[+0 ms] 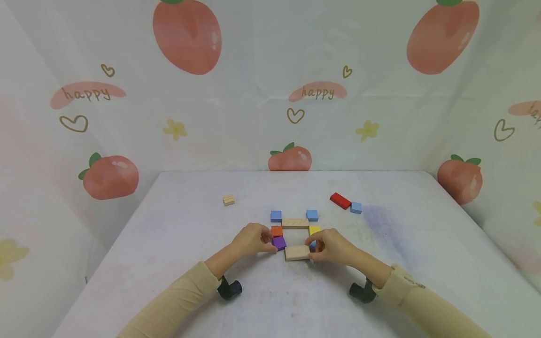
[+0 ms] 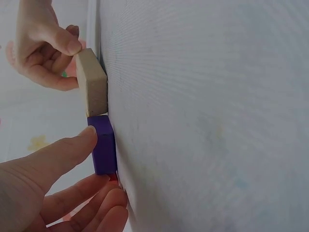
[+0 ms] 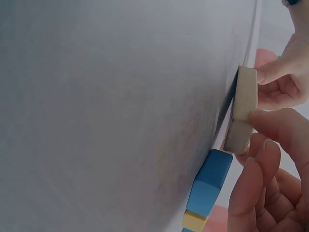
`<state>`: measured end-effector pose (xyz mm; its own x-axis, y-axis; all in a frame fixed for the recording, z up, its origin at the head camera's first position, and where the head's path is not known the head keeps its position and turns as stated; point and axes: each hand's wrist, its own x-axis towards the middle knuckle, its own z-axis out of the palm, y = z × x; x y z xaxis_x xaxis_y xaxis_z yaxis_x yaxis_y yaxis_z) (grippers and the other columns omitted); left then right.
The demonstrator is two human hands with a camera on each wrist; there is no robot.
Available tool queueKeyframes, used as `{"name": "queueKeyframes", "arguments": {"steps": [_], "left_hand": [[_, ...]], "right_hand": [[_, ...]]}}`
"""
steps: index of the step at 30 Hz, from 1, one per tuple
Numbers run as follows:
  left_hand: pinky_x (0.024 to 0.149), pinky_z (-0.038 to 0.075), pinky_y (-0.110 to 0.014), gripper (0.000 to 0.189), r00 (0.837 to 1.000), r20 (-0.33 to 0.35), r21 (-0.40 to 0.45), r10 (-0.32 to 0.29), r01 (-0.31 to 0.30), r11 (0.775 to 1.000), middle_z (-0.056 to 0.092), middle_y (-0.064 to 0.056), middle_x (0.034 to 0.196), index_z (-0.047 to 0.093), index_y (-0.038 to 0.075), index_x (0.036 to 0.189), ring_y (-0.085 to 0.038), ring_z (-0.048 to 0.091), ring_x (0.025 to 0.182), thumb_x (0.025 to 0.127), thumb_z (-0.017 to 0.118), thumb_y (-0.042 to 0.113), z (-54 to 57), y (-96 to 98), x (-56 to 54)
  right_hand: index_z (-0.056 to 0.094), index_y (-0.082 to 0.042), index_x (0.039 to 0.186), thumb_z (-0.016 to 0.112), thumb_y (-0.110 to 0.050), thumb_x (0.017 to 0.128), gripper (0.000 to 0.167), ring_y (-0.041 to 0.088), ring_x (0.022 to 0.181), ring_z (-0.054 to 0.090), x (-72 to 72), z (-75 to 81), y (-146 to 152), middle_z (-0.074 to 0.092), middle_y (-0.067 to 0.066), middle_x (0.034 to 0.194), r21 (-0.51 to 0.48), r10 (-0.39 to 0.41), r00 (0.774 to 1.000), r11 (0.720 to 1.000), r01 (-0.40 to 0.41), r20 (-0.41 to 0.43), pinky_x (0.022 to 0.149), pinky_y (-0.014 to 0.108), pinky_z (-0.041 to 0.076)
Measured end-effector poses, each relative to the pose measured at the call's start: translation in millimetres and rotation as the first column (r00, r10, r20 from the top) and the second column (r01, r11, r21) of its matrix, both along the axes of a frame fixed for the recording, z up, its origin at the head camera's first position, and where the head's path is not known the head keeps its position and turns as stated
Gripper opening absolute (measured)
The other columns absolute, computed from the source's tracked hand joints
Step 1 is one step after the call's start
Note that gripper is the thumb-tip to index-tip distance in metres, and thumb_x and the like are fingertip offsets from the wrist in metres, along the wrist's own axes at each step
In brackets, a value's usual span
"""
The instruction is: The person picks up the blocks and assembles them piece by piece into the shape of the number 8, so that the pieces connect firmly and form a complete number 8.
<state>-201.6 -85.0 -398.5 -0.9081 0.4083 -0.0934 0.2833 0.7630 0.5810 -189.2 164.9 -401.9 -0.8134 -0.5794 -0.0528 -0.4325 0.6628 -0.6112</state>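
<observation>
My left hand (image 1: 252, 239) pinches a purple block (image 1: 279, 243) between thumb and fingers; the block sits slightly turned below an orange-red block (image 1: 276, 231). With thumb and index finger, my right hand (image 1: 336, 246) grips the right end of a plain wooden block (image 1: 297, 253). In the left wrist view, the purple block (image 2: 103, 150) stands end to end with the wooden block (image 2: 91, 82). Beside the right fingers is a blue block (image 3: 210, 181), partly hidden in the head view, with a yellow block (image 1: 314, 229) behind it.
A longer wooden block (image 1: 295, 223) closes the far side of the block outline, with blue blocks (image 1: 276, 216) at both its corners. Farther right lie a red block (image 1: 340, 201) and a blue cube (image 1: 356, 208). A small ridged wooden piece (image 1: 228, 200) lies back left.
</observation>
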Motion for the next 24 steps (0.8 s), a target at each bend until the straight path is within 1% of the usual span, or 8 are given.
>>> {"name": "queueKeyframes", "arguments": {"steps": [6,17,24], "left_hand": [[0.063,0.044,-0.022,0.028,1.000,0.004,-0.005,0.000,0.000,1.000,0.062,-0.001,0.077,0.070,0.004,0.092,-0.011,0.050,0.071,0.073,0.079,0.024,-0.5,0.3,0.1],[0.063,0.044,-0.021,0.029,1.000,-0.002,-0.006,-0.002,0.002,1.000,0.062,-0.001,0.077,0.070,0.004,0.092,-0.011,0.051,0.071,0.073,0.079,0.024,-0.6,0.4,-0.5],[0.063,0.044,-0.021,0.028,1.000,-0.005,-0.006,-0.005,0.005,1.000,0.062,-0.001,0.077,0.070,0.005,0.091,-0.011,0.051,0.071,0.073,0.079,0.024,-0.7,0.2,-0.7]], "right_hand": [[0.069,-0.005,0.099,0.072,-0.015,0.079,0.023,0.000,0.054,0.041,-1.7,0.3,-0.1,0.050,-0.008,0.059,0.033,0.014,1.000,0.999,-0.014,-0.008,0.050,0.014,0.037],[0.067,-0.004,0.099,0.072,-0.015,0.079,0.024,0.003,0.056,0.044,-4.4,1.4,-2.2,0.054,-0.007,0.061,0.069,0.007,1.000,0.998,-0.009,0.019,0.052,0.015,0.040],[0.066,-0.004,0.101,0.074,-0.018,0.078,0.028,0.003,0.057,0.045,-6.4,-0.7,-5.3,0.053,-0.007,0.062,0.063,0.015,1.000,0.998,-0.017,0.027,0.052,0.015,0.039]]}}
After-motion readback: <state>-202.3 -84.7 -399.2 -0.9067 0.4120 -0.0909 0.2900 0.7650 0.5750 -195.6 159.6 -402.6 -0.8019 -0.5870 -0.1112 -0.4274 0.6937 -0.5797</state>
